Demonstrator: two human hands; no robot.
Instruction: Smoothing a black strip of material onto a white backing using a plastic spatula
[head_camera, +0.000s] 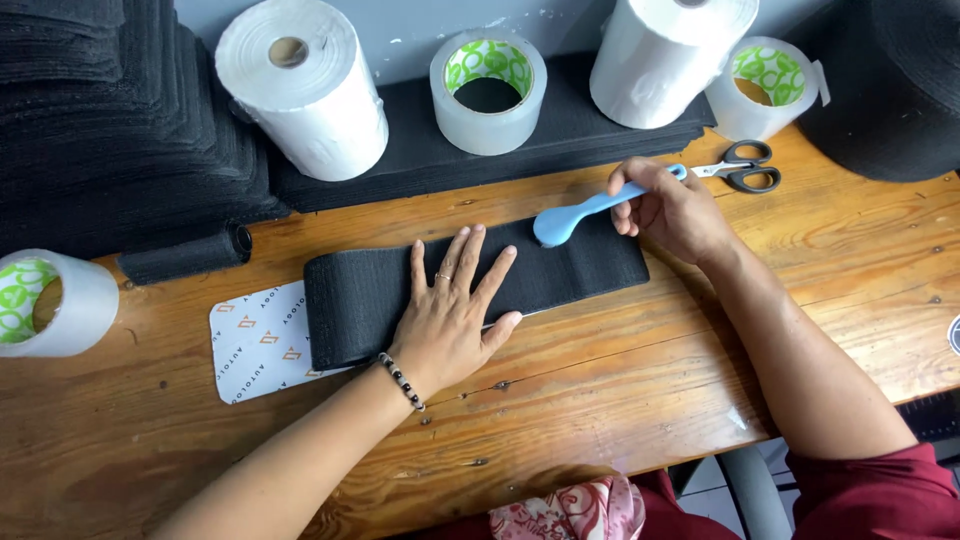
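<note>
A long black fabric strip (355, 300) lies flat across the wooden table (620, 380). My left hand (450, 315) presses down on its middle, palm flat and fingers spread; it wears a ring and a beaded bracelet. My right hand (675, 210) grips the handle of a light blue spoon-shaped tool (575, 215), whose rounded head rests on the strip's upper edge. A white card with small printed marks (255, 345) sticks out from under the strip's left end.
Two white paper rolls (305, 90) (665, 60) and clear tape rolls (490, 95) (770, 85) (45, 305) stand around the back and left. Black-handled scissors (745, 168) lie behind my right hand. Stacked black fabric (110, 130), a small black roll (185, 257) and a big black roll (890, 90) flank the table.
</note>
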